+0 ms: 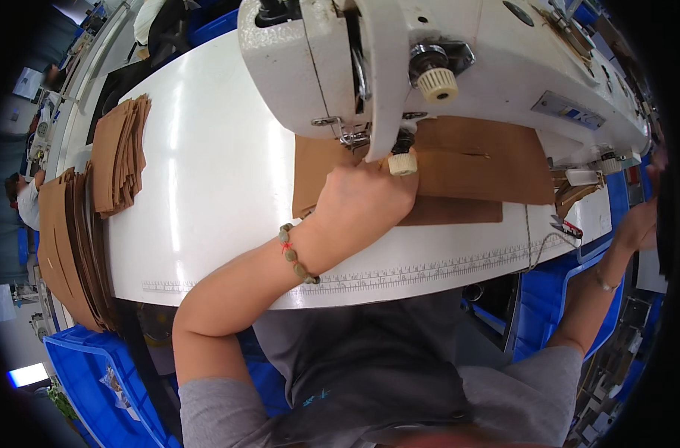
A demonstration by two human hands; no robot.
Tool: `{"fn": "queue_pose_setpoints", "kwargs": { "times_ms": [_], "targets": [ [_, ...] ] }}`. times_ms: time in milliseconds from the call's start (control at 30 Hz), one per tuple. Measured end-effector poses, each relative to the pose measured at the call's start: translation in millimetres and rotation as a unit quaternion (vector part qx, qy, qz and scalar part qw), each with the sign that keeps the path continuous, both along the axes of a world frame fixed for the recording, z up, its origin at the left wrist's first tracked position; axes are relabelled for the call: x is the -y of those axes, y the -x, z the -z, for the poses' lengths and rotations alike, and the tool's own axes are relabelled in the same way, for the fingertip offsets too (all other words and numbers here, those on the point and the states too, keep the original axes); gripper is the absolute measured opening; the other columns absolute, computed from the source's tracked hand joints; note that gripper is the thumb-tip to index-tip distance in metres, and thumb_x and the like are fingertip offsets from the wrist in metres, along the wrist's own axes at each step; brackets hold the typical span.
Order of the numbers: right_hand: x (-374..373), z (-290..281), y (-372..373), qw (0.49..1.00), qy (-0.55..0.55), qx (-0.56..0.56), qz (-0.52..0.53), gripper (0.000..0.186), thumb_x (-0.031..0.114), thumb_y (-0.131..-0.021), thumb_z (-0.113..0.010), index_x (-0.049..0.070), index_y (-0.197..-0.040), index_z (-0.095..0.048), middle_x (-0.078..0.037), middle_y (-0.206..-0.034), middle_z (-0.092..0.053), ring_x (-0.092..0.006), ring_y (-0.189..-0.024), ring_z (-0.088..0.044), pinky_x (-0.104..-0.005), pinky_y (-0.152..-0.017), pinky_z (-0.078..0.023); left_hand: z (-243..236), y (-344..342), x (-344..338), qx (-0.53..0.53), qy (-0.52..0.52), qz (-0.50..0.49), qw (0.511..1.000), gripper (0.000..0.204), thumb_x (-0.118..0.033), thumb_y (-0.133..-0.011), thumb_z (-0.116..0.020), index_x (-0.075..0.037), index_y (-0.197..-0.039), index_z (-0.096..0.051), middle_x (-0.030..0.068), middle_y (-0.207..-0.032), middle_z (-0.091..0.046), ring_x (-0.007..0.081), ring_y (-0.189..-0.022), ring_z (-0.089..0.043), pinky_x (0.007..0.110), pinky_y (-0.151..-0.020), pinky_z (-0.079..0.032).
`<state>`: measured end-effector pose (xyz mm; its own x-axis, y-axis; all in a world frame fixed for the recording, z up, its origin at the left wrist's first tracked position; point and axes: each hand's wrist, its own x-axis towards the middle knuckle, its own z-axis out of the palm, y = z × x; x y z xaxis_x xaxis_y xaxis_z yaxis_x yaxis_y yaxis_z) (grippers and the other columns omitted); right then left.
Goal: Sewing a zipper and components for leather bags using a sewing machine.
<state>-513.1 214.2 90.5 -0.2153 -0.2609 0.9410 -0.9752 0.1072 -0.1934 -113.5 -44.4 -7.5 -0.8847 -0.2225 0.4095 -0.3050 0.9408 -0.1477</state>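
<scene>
My left hand point(370, 196), with a beaded bracelet point(295, 254) at the wrist, is curled at the needle area of a white sewing machine point(459, 60). Its fingertips are hidden behind the machine's cream knob point(403, 164), so what they pinch cannot be made out. Brown fabric pieces point(474, 160) lie flat under the machine head, on both sides of this hand; a short slit shows in the upper piece. My right hand point(640, 224) is raised at the far right, close to the machine's right end. Its fingers fade into the dark rim.
Two stacks of brown fabric pieces point(120, 153) point(75, 246) stand at the table's left. A printed ruler point(370, 280) runs along the front of the white table point(206, 157). Small red-and-black snips point(568, 226) lie at the right. Blue bins point(105, 381) stand below. Another person sits far left.
</scene>
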Motion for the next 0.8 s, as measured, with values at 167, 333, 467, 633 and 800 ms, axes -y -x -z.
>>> {"fn": "queue_pose_setpoints", "kwargs": {
  "times_ms": [167,333,467,633,800],
  "targets": [
    [86,67,-215,0.780,-0.435,-0.116,-0.436,0.029,0.027,-0.095,-0.070,0.005,-0.115,-0.070,-0.013,-0.122,-0.073,-0.0310,-0.107,-0.072,-0.0448,-0.090,-0.060,-18,-5,-11,-0.049,-0.062,0.018,0.997,0.043,-0.006,-0.082,-0.065,-0.002,-0.125,-0.070,0.0078,-0.098,-0.076,0.0212,-0.064,-0.070,0.030,-0.058,-0.057],
    [148,78,-213,0.791,-0.488,-0.114,-0.352,0.037,0.027,-0.090,-0.076,0.002,-0.117,-0.068,-0.015,-0.116,-0.072,-0.0314,-0.106,-0.070,-0.0414,-0.095,-0.057,-23,-17,-8,-0.082,-0.061,0.025,0.994,0.048,-0.007,-0.079,-0.066,-0.003,-0.127,-0.070,0.0052,-0.086,-0.072,0.0187,-0.061,-0.067,0.033,-0.054,-0.055],
    [137,92,-158,0.813,-0.481,-0.020,-0.328,0.036,0.025,-0.091,-0.074,0.002,-0.117,-0.068,-0.016,-0.114,-0.072,-0.0333,-0.104,-0.070,-0.0414,-0.092,-0.056,-11,-33,-1,-0.082,-0.077,0.039,0.993,0.046,-0.006,-0.081,-0.066,-0.003,-0.127,-0.071,0.0068,-0.094,-0.074,0.0211,-0.079,-0.074,0.033,-0.063,-0.059],
    [91,103,-98,0.839,-0.474,0.146,-0.224,0.034,0.022,-0.093,-0.072,0.001,-0.119,-0.068,-0.017,-0.112,-0.072,-0.0357,-0.103,-0.069,-0.0415,-0.090,-0.055,6,-56,15,-0.024,-0.053,0.085,0.995,0.040,-0.006,-0.086,-0.064,0.001,-0.125,-0.070,0.0146,-0.131,-0.071,0.0316,-0.123,-0.069,0.038,-0.095,-0.059],
    [39,5,-118,0.800,-0.585,0.119,-0.066,0.023,0.011,-0.091,-0.070,-0.004,-0.108,-0.069,-0.021,-0.103,-0.071,-0.0380,-0.097,-0.066,-0.0420,-0.082,-0.052,9,-59,10,0.001,-0.054,0.023,0.998,0.039,-0.008,-0.086,-0.065,0.002,-0.124,-0.070,0.0154,-0.133,-0.070,0.0326,-0.123,-0.069,0.038,-0.097,-0.059]
  ]
}}
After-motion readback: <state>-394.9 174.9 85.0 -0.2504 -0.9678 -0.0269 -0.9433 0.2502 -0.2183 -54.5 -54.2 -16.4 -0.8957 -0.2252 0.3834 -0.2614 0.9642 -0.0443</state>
